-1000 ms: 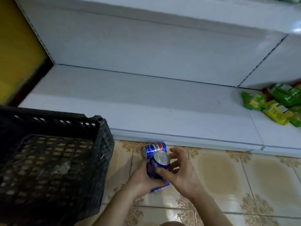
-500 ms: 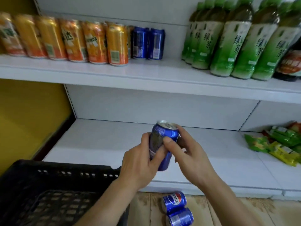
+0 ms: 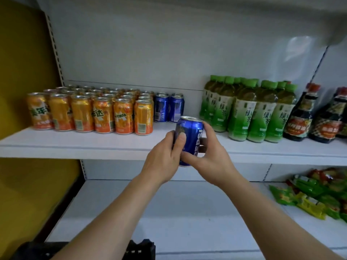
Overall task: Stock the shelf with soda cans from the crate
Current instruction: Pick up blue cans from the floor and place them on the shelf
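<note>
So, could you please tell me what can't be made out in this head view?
- Crate: cut off by the bottom edge, contents unseen.
- Held Pepsi can: lower part hidden by the left hand and right hand.
- Rear orange cans: hidden behind the front row, count unclear.

blue cans (image 3: 189, 141): 3 | sauce bottles (image 3: 300, 117): 2 | hands (image 3: 187, 156): 2

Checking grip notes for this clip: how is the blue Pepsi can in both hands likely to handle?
The blue Pepsi can looks rigid, and its glossy metal is probably slick. The left hand and right hand wrap it upright. Laid sideways, it would likely roll.
</note>
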A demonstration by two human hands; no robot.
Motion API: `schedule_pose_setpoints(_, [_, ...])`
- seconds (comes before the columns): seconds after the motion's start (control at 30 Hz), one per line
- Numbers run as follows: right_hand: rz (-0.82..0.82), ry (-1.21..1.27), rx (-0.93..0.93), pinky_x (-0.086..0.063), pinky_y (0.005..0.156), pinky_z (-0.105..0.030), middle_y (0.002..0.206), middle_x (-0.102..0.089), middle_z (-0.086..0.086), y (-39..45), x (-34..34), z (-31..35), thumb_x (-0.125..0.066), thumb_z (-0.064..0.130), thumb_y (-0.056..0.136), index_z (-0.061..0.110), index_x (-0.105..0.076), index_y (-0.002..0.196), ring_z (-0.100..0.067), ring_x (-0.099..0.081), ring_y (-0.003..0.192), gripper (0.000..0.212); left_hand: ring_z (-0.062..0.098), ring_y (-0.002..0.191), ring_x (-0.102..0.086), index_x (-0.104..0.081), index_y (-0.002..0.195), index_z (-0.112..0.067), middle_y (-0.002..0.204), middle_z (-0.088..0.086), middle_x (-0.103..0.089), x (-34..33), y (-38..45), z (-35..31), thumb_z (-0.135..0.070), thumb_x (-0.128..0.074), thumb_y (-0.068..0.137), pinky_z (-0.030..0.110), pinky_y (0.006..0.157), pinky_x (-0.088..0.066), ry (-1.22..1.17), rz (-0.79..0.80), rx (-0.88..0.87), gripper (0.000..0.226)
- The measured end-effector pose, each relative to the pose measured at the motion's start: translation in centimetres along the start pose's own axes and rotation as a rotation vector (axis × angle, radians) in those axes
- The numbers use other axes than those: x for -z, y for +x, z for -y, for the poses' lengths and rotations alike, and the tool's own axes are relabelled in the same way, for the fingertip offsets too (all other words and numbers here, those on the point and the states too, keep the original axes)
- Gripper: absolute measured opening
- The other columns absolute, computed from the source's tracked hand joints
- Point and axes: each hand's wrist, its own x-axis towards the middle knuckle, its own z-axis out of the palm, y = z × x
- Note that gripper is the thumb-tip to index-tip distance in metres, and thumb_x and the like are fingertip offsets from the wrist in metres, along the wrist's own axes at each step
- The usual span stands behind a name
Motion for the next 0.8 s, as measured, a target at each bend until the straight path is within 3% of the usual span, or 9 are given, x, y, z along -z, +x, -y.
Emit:
schedule_pose_setpoints(0.1, [-0.039,-0.065,-0.028,-0.048,0.066,-0.011,0.099,-0.056,0.028,1.7,-0.2,-0.6,-0.082,0.037,0.074,0.038,-0.022,0.149,0.002,-0.062,0.086,0.096,0.012,0.104,-0.062,-0.051,0.125,-0.031,0.119,-0.008,-0.065,-0.2,1.9,0.1,-0.061,-0.028,0.100,0.041,0.088,-0.054,0.071,-0.018,-0.007,0.046])
schedule_pose_setpoints(0.27, [-0.097,-0.091,0.015,-0.054,0.078,-0.028,0.095,-0.055,0.027,6.6,-0.7,-1.4,-0.082,0.035,0.074,0.034,-0.033,0.142,-0.009,-0.063,0.093,0.084,0.014,0.113,-0.061,-0.045,0.140,-0.028,0.129,-0.003,-0.062,0.0,5.9,0.9,-0.055,-0.047,0.097,0.044,0.093,-0.055,0.093,-0.156,0.035,0.050])
schedule_pose_setpoints(0.37, [-0.098,-0.109,0.036,-0.052,0.078,-0.030,0.111,-0.063,0.016,10.4,-2.1,-2.6,-0.077,0.036,0.079,0.033,-0.030,0.145,-0.012,-0.064,0.097,0.081,0.011,0.122,-0.056,-0.039,0.145,-0.030,0.138,-0.007,-0.057,-0.5,8.5,2.2,-0.048,-0.051,0.098,0.037,0.100,-0.051,0.136,-0.167,0.055,0.051])
schedule_pose_setpoints(0.43, [-0.067,-0.128,0.039,-0.050,0.075,-0.030,0.120,-0.066,0.010,12.8,-3.2,-3.7,-0.073,0.035,0.082,0.033,-0.026,0.147,-0.016,-0.066,0.100,0.081,0.012,0.128,-0.052,-0.035,0.149,-0.029,0.145,-0.007,-0.051,-0.7,9.9,3.3,-0.045,-0.051,0.100,0.029,0.101,-0.046,0.230,-0.208,0.053,0.054])
schedule_pose_setpoints(0.57, [-0.002,-0.096,0.013,-0.051,0.078,-0.030,0.124,-0.066,0.005,16.9,-5.3,-5.4,-0.073,0.032,0.083,0.031,-0.020,0.151,-0.018,-0.066,0.105,0.086,0.012,0.132,-0.046,-0.023,0.155,-0.028,0.154,-0.006,-0.038,-1.2,11.6,4.5,-0.037,-0.042,0.103,0.027,0.103,-0.044,0.377,-0.281,0.029,0.056])
schedule_pose_setpoints(0.67, [-0.004,-0.056,0.035,-0.052,0.078,-0.029,0.122,-0.066,0.006,19.4,-6.8,-6.5,-0.075,0.035,0.082,0.031,-0.025,0.148,-0.016,-0.066,0.104,0.083,0.016,0.136,-0.042,-0.018,0.157,-0.026,0.158,-0.003,-0.028,-1.6,12.5,5.1,-0.023,-0.041,0.103,0.029,0.109,-0.043,0.458,-0.234,0.027,0.059])
schedule_pose_setpoints(0.8, [-0.019,-0.070,0.068,-0.056,0.089,-0.039,0.130,-0.063,0.003,21.4,-8.6,-7.7,-0.071,0.048,0.081,0.034,-0.022,0.148,-0.019,-0.064,0.109,0.084,0.018,0.146,-0.029,-0.008,0.159,-0.026,0.166,-0.003,-0.009,-1.7,13.3,5.9,-0.016,-0.038,0.103,0.028,0.115,-0.033,0.470,-0.159,0.105,0.065])
